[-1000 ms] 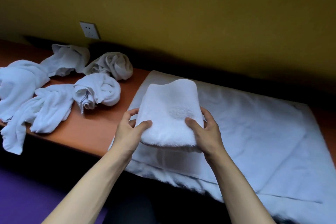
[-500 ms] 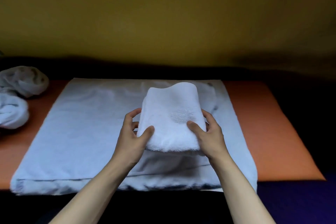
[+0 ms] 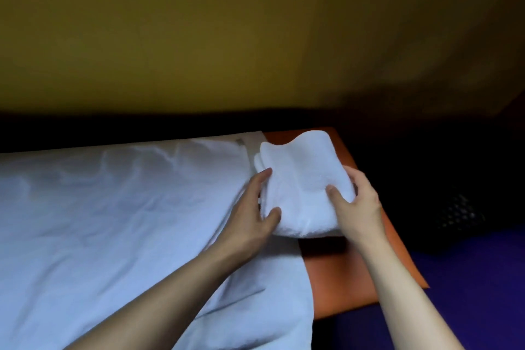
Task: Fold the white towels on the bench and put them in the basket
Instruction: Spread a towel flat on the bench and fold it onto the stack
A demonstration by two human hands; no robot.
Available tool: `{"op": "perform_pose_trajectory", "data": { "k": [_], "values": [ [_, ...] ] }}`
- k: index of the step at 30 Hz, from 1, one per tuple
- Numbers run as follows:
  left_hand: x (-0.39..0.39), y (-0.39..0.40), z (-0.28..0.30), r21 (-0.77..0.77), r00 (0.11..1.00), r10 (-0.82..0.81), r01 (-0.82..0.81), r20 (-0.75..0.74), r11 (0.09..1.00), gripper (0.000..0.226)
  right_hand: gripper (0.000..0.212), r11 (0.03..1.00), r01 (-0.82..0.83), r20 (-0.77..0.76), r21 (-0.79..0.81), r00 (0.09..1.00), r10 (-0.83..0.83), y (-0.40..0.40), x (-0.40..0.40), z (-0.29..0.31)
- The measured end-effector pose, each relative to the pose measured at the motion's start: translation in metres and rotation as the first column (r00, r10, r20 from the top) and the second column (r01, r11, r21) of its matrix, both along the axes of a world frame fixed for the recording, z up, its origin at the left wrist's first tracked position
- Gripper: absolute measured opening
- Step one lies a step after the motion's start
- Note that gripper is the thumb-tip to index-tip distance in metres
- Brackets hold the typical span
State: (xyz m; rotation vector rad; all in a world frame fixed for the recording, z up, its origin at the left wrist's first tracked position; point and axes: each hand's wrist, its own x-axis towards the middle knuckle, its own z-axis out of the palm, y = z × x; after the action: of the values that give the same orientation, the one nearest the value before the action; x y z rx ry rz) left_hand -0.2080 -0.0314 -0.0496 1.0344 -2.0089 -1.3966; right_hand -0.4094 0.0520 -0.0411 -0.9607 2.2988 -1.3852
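Note:
A folded white towel [image 3: 301, 179] hangs just above the right end of the orange bench [image 3: 341, 270]. My left hand [image 3: 252, 210] grips its near left edge, thumb on top and fingers along the side. On the near right edge, my right hand [image 3: 355, 204] holds it with the thumb pressed on top and the fingers wrapped round the side. A dark mesh basket [image 3: 460, 216] sits in shadow to the right of the bench, barely visible.
A large white sheet [image 3: 113, 221] is spread flat over most of the bench on the left. A yellow wall rises behind. Purple floor [image 3: 468, 293] shows beyond the bench's right end.
Both hands have carried the folded towel to the right, from over the spread sheet to the bench's right end. The view swung right; the crumpled towels on the left have left the frame.

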Motion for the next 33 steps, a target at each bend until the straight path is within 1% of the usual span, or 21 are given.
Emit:
{"op": "perform_pose_trajectory", "data": {
  "k": [4, 6, 7, 8, 9, 10, 11, 12, 14, 15, 16, 18, 20, 22, 24, 27, 28, 30, 33],
  "values": [
    [-0.048, -0.032, -0.003, -0.068, 1.000, -0.020, 0.020, -0.006, 0.997, 0.070, 0.048, 0.999, 0.047, -0.132, -0.013, 0.990, -0.049, -0.026, -0.043, -0.002],
    [-0.070, -0.048, -0.003, -0.090, 0.999, -0.047, 0.049, 0.023, 0.995, 0.072, 0.048, 0.997, 0.070, -0.189, -0.022, 0.979, -0.073, -0.042, -0.061, -0.005],
    [-0.080, -0.056, -0.005, -0.105, 0.994, -0.071, 0.080, 0.084, 0.991, 0.074, 0.049, 0.996, 0.083, -0.214, -0.017, 0.973, -0.085, -0.050, -0.069, -0.008],
    [-0.089, -0.063, -0.009, -0.149, 0.974, -0.089, 0.122, 0.210, 0.981, 0.075, 0.049, 0.995, 0.102, -0.242, 0.004, 0.965, -0.098, -0.058, -0.076, -0.013],
    [-0.095, -0.067, -0.013, -0.208, 0.920, -0.084, 0.175, 0.382, 0.962, 0.073, 0.049, 0.991, 0.124, -0.286, 0.046, 0.952, -0.106, -0.064, -0.081, -0.019],
    [-0.098, -0.069, -0.018, -0.251, 0.847, -0.065, 0.228, 0.527, 0.941, 0.070, 0.049, 0.983, 0.152, -0.344, 0.099, 0.933, -0.110, -0.068, -0.083, -0.025],
    [-0.099, -0.067, -0.023, -0.277, 0.794, -0.047, 0.267, 0.606, 0.923, 0.067, 0.049, 0.972, 0.186, -0.406, 0.142, 0.907, -0.114, -0.068, -0.082, -0.031],
    [-0.099, -0.064, -0.028, -0.291, 0.770, -0.041, 0.289, 0.636, 0.912, 0.066, 0.050, 0.964, 0.211, -0.467, 0.164, 0.877, -0.112, -0.065, -0.078, -0.038],
    [-0.097, -0.058, -0.034, -0.314, 0.773, -0.033, 0.295, 0.633, 0.902, 0.064, 0.055, 0.961, 0.208, -0.567, 0.182, 0.821, -0.071, -0.054, -0.064, -0.052],
    [-0.097, -0.057, -0.036, -0.330, 0.774, -0.023, 0.296, 0.632, 0.896, 0.064, 0.058, 0.957, 0.185, -0.593, 0.221, 0.805, -0.019, -0.047, -0.056, -0.059],
    [-0.096, -0.057, -0.037, -0.344, 0.773, -0.014, 0.298, 0.634, 0.891, 0.064, 0.061, 0.948, 0.153, -0.592, 0.280, 0.804, 0.045, -0.041, -0.049, -0.066],
    [-0.095, -0.057, -0.039, -0.359, 0.773, -0.009, 0.304, 0.634, 0.882, 0.065, 0.068, 0.922, 0.092, -0.543, 0.376, 0.829, 0.138, -0.033, -0.044, -0.075],
    [-0.092, -0.055, -0.040, -0.374, 0.776, -0.010, 0.315, 0.631, 0.872, 0.065, 0.070, 0.913, 0.066, -0.521, 0.402, 0.837, 0.169, -0.035, -0.047, -0.075],
    [-0.085, -0.052, -0.038, -0.409, 0.773, -0.009, 0.346, 0.635, 0.845, 0.067, 0.067, 0.902, 0.063, -0.514, 0.427, 0.838, 0.185, -0.041, -0.050, -0.072],
    [-0.069, -0.047, -0.036, -0.432, 0.749, -0.003, 0.385, 0.662, 0.815, 0.069, 0.064, 0.887, 0.067, -0.502, 0.458, 0.842, 0.196, -0.046, -0.051, -0.070],
    [-0.023, -0.026, -0.034, -0.446, 0.704, 0.004, 0.445, 0.710, 0.777, 0.069, 0.064, 0.868, 0.072, -0.489, 0.491, 0.848, 0.206, -0.045, -0.049, -0.067],
    [-0.004, -0.015, -0.036, -0.455, 0.700, 0.005, 0.459, 0.714, 0.763, 0.068, 0.064, 0.863, 0.078, -0.487, 0.499, 0.849, 0.205, -0.044, -0.047, -0.065],
    [0.033, 0.007, -0.040, -0.492, 0.729, 0.018, 0.444, 0.685, 0.749, 0.068, 0.061, 0.872, 0.104, -0.497, 0.479, 0.851, 0.172, -0.044, -0.040, -0.058],
    [0.075, 0.036, -0.048, -0.524, 0.758, 0.054, 0.395, 0.650, 0.755, 0.071, 0.057, 0.936, 0.103, -0.531, 0.337, 0.842, 0.099, -0.044, -0.018, -0.047]
  ]
}}
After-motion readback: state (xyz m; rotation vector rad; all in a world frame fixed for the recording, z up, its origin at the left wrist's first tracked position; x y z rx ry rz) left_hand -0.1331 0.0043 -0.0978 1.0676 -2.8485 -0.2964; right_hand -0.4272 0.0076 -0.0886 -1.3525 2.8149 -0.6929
